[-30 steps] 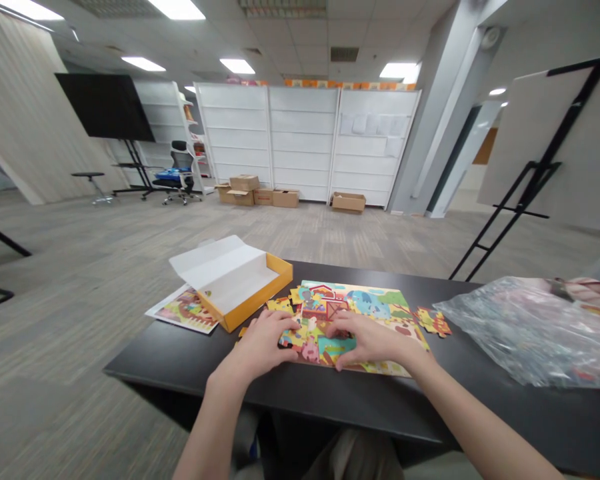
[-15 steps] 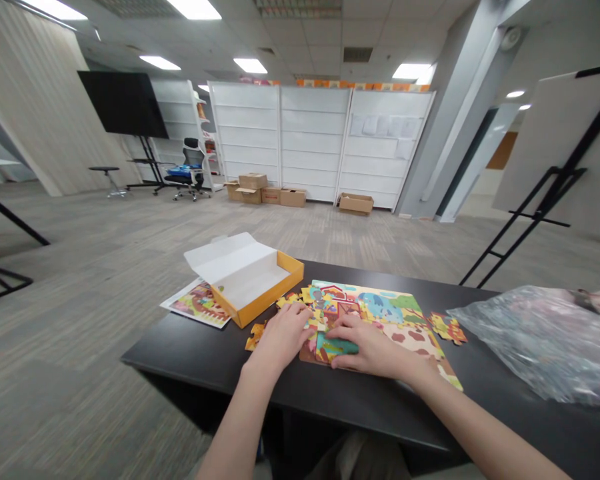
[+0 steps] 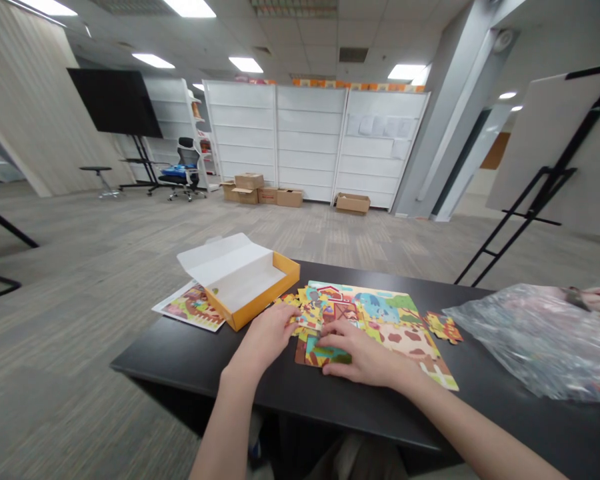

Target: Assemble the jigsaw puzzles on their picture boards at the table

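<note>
Fingers bent on both hands: has those of the left hand (image 3: pixel 265 337) bunched close at the ragged left end of the puzzle (image 3: pixel 405 340), lower centre of the frame; cannot tell whether gripping a piece there. Has those of the right hand (image 3: pixel 363 353) wider, with the thumb apart from the rest, laid over the puzzle's lower left corner, with teal and green showing around the fingertips.

Looking across from the left, meets a pale curtain (image 3: pixel 25 100) at upper left, then a black screen (image 3: pixel 115 103), with a stool (image 3: pixel 95 169) below it and a chair (image 3: pixel 186 163) to its right. Lower down, left of centre, has a printed sheet (image 3: pixel 190 307) flat on the black table (image 3: pixel 180 353), partly hidden by an open yellow box (image 3: pixel 265 299) with its white flap raised. At upper middle, faces white shelves (image 3: pixel 310 140) with cartons (image 3: pixel 249 181) low before them. Has on the puzzle a red barn, a blue animal and brown spots. Just beside its right edge, has some loose pieces (image 3: pixel 444 327). At lower right, has a clear bag (image 3: pixel 540 340), crumpled, too blurred inside to read. Above that, has a white board (image 3: pixel 525 133) on a black easel (image 3: pixel 547 190)
</note>
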Demonstrator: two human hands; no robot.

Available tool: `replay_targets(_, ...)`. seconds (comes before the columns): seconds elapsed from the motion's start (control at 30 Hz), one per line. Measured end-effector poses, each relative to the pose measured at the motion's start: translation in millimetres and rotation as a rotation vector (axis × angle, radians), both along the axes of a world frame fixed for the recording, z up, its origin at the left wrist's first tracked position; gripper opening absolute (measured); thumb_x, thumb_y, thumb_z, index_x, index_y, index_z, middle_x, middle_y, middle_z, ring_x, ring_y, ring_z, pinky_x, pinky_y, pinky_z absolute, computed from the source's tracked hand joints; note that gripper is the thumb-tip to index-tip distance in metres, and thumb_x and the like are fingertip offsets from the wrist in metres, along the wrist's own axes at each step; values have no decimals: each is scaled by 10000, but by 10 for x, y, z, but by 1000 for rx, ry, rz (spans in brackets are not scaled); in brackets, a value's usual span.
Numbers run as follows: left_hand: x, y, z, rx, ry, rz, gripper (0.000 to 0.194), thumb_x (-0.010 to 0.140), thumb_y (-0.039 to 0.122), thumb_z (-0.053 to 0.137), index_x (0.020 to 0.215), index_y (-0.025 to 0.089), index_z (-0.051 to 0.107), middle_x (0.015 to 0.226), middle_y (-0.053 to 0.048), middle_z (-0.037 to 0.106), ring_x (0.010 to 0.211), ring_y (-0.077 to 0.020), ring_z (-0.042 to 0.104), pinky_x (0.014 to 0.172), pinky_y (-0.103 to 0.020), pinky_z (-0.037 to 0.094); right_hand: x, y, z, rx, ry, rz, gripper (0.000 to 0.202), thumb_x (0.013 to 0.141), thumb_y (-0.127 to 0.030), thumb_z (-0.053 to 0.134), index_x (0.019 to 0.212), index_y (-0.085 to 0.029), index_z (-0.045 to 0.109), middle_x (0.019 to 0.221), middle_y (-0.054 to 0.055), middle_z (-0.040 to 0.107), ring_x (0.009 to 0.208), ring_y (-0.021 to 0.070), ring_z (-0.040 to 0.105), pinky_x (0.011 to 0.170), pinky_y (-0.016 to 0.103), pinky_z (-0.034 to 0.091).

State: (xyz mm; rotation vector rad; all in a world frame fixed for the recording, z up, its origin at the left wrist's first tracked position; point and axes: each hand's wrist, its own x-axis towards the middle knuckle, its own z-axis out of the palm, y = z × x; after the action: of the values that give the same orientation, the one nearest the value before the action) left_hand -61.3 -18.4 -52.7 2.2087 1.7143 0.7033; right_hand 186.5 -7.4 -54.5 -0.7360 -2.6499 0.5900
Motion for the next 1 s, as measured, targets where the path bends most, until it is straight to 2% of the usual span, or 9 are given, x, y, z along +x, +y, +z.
replay_targets(0.17,-108,-44,19,-191,-83,0,121,852,201,620,937,206,705,890,-37,747,829,-191,694,754,-275,514,-109,-28,-31,8,18,1,371,888,-432,697,1191,-218,680,1215,101,614,1127,233,571,1003,363,482)
replay_targets(0.27,-135,-51,-7,-260,-108,10,87,827,205,623,876,197,695,817,-30,737,773,-185,692,704,-265,511,-183,-55,-51,11,24,-5,362,891,-426,694,1187,-218,679,1226,104,621,1141,245,566,1006,376,483)
replay_targets(0.4,-104,-63,19,-260,-80,25,63,818,199,634,851,203,687,801,-25,730,765,-184,690,689,-260,500,-219,-86,-67,18,38,-14,345,898,-431,683,1173,-223,679,1238,106,623,1150,255,564,1017,394,479)
replay_targets(0.5,-53,-76,96,-208,-40,42,110,840,201,626,925,210,695,855,-33,736,810,-190,694,711,-262,493,-176,-51,-67,40,87,-23,352,905,-440,673,1188,-231,668,1253,106,618,1159,253,563,1018,403,473)
replay_targets(0.67,-8,-79,187,-139,83,77,168,854,238,645,1012,219,699,962,-55,734,903,-223,683,766,-297,483,-49,240,-42,117,197,-156,174,959,-331,602,1068,-230,694,1100,87,671,1087,238,593,979,412,471)
replay_targets(0.77,-9,-60,180,-162,120,94,193,856,258,649,1041,229,698,986,-58,729,926,-234,683,757,-302,485,-61,482,7,129,116,-173,107,937,-235,608,982,-210,701,996,77,679,1013,233,605,927,398,479)
replay_targets(0.83,-8,-45,166,-179,135,120,204,862,272,643,1055,231,695,1003,-63,730,930,-241,688,758,-312,493,-137,616,70,127,27,-141,91,904,-229,648,974,-196,697,1002,80,672,1007,236,601,903,382,477)
replay_targets(0.93,9,-29,150,-171,148,157,197,872,298,635,1044,221,693,1029,-76,730,948,-260,693,785,-341,508,-308,739,193,122,-99,-82,259,846,-322,734,1058,-185,676,1055,92,661,1006,247,598,875,366,468)
replay_targets(1.0,32,-23,148,-160,152,167,190,877,326,634,1020,218,694,1036,-83,731,962,-272,693,797,-353,514,-414,775,263,128,-175,-45,344,797,-370,780,1063,-182,668,1015,85,661,968,252,602,839,352,461)
